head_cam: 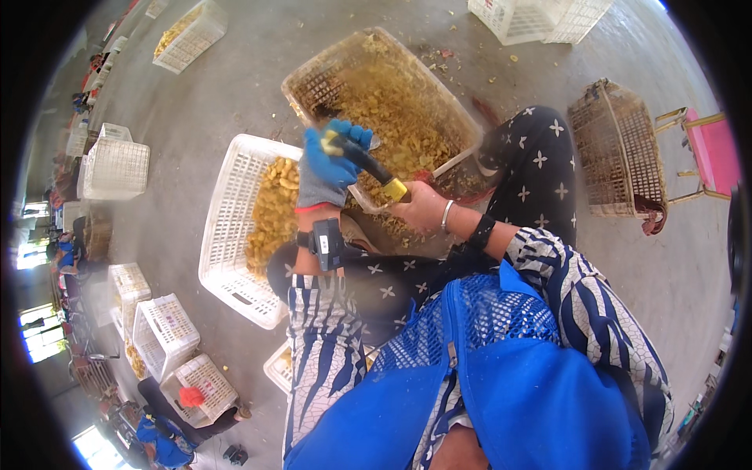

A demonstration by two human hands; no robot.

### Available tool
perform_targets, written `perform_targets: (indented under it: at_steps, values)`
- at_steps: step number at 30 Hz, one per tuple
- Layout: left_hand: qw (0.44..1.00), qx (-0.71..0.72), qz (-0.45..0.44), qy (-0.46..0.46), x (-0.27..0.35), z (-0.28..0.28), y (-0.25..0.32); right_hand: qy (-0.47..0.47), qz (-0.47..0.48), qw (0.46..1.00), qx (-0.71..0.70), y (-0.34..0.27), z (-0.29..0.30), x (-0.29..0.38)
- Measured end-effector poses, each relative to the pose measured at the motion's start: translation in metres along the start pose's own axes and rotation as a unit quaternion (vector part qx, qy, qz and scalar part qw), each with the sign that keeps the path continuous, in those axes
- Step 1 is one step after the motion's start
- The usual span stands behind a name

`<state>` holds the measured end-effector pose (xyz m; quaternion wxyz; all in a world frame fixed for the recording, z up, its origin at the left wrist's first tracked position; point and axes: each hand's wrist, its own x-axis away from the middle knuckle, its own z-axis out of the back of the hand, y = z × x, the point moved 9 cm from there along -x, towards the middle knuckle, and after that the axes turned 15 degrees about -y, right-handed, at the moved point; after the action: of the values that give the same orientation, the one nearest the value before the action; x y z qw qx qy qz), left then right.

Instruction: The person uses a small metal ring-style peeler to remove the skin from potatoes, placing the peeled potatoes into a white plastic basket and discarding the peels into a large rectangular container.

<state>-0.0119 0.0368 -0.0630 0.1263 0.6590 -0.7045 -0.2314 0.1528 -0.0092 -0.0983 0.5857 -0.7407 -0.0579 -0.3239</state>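
My left hand [335, 155], in a blue-coated grey glove, is closed around the upper end of a black-and-yellow tool handle [376, 170]. A pale yellow patch shows at its fingers; whether it belongs to the tool is unclear. A small metal part [375, 142] shows beside the glove. My bare right hand [418, 207] grips the handle's yellow lower end. Beyond the hands lies a dirty plastic crate [470, 147] with yellow-brown scraps [399, 111]. Left of my left wrist, a white crate [223, 235] holds yellow chunky pieces [273, 211], perhaps plant pieces.
A soiled crate [617, 147] stands at right beside a pink-seated metal-frame chair [714, 153]. White crates stand at upper right [540, 23], upper left [197, 41] and left [117, 167]. Another person in blue [161, 440] is at lower left near stacked crates [167, 332]. Scraps litter the floor.
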Motion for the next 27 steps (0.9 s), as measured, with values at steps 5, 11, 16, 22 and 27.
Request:
perform_targets:
  at_steps: [5,11,16,22,27]
  values:
    - [0.971,-0.149,0.049,0.18,0.0,-0.006,0.014,-0.036,0.069,0.997,-0.024,0.007,0.018,0.006]
    - [0.996,-0.073,0.032,-0.037,-0.013,-0.016,0.0,0.081,0.093,0.991,-0.057,-0.038,0.031,0.008]
    - [0.993,-0.11,0.008,0.041,-0.006,-0.044,0.009,-0.045,0.054,0.991,-0.116,-0.035,0.029,0.016]
    - [0.957,-0.29,-0.015,0.018,-0.002,-0.048,0.03,-0.24,0.054,0.924,-0.294,-0.031,0.013,0.037]
    - [0.958,-0.261,-0.035,0.11,0.01,-0.018,0.035,-0.092,0.092,0.923,-0.362,-0.022,0.046,0.034]
